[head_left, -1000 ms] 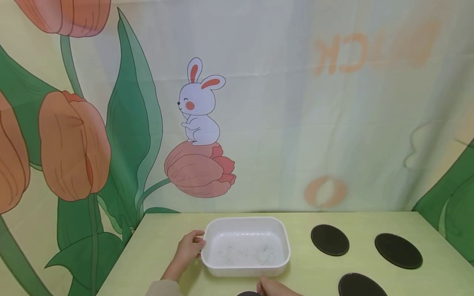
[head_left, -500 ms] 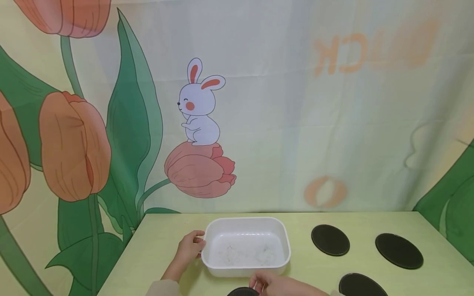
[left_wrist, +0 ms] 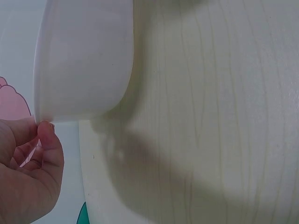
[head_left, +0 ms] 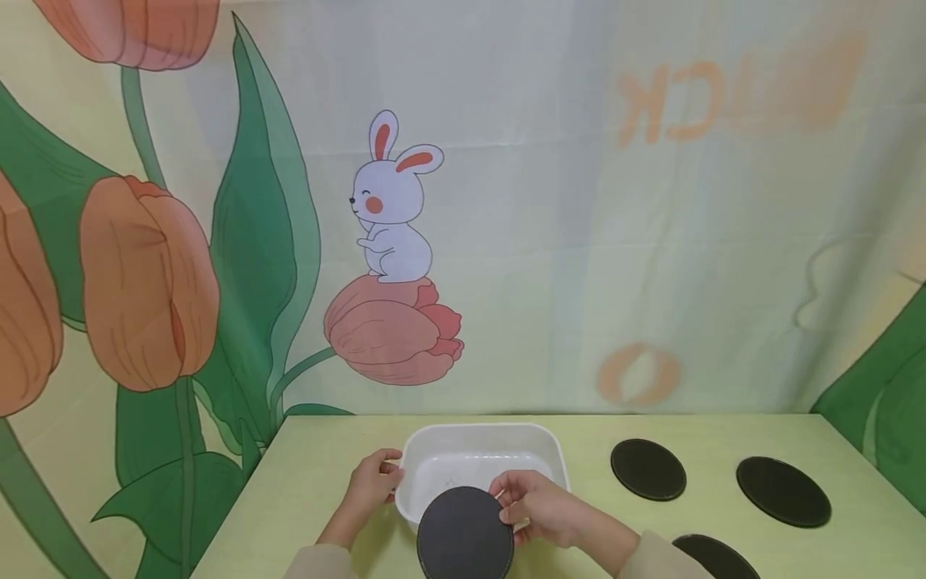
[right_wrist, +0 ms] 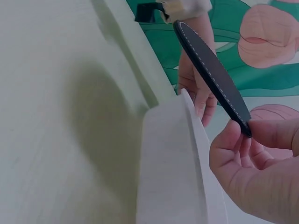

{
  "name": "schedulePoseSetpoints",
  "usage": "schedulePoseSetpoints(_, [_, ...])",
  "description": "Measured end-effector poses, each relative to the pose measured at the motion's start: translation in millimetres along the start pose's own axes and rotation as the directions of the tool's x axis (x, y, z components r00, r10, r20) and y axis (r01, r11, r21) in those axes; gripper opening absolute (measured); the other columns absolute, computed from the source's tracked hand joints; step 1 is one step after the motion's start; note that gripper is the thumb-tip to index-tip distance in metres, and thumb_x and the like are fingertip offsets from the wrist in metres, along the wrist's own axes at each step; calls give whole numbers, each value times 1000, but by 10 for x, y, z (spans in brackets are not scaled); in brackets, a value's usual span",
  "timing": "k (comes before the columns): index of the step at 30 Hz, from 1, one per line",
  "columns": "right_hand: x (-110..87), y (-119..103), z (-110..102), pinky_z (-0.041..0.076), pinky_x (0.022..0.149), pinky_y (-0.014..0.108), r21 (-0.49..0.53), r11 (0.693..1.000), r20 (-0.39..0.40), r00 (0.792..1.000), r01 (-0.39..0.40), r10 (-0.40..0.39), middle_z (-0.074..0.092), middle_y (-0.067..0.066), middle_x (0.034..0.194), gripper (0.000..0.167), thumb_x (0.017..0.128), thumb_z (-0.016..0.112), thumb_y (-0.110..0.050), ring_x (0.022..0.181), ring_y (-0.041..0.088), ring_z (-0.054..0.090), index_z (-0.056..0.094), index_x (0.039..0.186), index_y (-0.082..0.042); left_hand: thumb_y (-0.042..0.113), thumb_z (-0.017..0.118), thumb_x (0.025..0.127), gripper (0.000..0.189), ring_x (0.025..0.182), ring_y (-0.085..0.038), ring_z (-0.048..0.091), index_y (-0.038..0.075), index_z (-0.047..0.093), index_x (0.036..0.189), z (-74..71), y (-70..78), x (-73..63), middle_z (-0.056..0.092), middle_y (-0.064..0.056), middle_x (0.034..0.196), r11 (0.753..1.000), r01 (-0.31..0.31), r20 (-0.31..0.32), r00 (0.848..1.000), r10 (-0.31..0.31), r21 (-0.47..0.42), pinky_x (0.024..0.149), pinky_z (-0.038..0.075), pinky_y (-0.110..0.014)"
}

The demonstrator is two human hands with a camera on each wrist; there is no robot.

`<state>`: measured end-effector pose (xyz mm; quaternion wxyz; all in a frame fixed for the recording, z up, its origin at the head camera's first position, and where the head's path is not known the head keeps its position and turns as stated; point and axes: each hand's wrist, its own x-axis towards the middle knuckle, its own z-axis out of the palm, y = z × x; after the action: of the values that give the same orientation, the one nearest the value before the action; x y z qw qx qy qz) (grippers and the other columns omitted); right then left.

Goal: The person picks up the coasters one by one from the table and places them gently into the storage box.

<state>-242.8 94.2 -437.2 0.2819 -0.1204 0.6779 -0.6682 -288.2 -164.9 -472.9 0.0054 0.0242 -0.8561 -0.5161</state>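
Observation:
A black round coaster (head_left: pixel 465 535) with a stitched edge is raised in front of a white rectangular tub (head_left: pixel 473 438), covering part of its front side. My right hand (head_left: pixel 544 511) pinches the coaster by its right edge. The right wrist view shows thumb and fingers on the rim of the tilted coaster (right_wrist: pixel 217 74), above the tub (right_wrist: pixel 170 163). At the tub's left end is my left hand (head_left: pixel 370 485). In the left wrist view, thumb and fingers of the left hand (left_wrist: pixel 39 172) pinch the rim of the tub (left_wrist: pixel 86 60).
On the pale yellow-green table (head_left: pixel 318 450), to the right of the tub, lie a black coaster (head_left: pixel 648 470), another coaster (head_left: pixel 784 491) and a third coaster (head_left: pixel 716 559) cut off by the frame. Behind the table hangs a printed curtain (head_left: pixel 521 241) with tulips and a rabbit.
My right hand has risen from the lower frame edge with the coaster, which now stands in front of the tub. The left hand has stayed at the tub's rim.

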Motion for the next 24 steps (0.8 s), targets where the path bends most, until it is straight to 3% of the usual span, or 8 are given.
schedulePoseSetpoints(13, [315,-18,-175,46,52,24,70,996,-107,993,56,-49,50,-2,73,23,77,51,5,58,8,50,47,98,-1,-1,54,83,29,66,-13,54,-7,51,111,-4,3,-19,56,-14,85,999,-30,2,1000,30,-16,53,50,-26])
schedulePoseSetpoints(24, [616,136,-270,45,50,22,121,991,-253,967,59,-26,48,-1,70,27,77,48,6,55,9,50,45,103,3,1,54,84,30,67,-13,53,-6,51,113,-9,-3,-10,55,-13,85,1000,-6,9,1000,6,-31,52,49,-24])
